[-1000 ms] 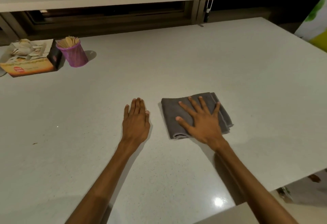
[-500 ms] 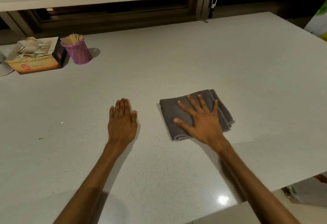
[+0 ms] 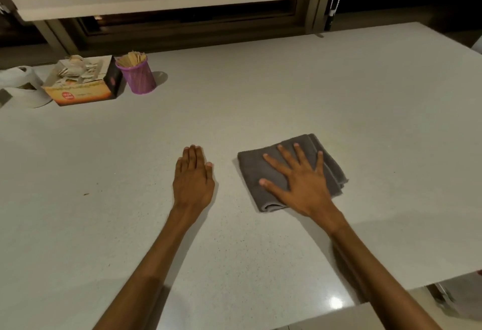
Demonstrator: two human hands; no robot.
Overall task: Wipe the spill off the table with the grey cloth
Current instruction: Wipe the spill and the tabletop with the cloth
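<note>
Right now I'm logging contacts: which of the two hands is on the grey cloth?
The right hand, fingers spread flat on the folded grey cloth. The left hand lies on the bare table beside it.

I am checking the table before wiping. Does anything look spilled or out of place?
No spill shows on the white table. Only a small dark speck lies left of the left hand. The right hand lies flat on the folded grey cloth.

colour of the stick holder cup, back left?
Purple cup, holding pale wooden sticks; clearest in the head view.
</note>
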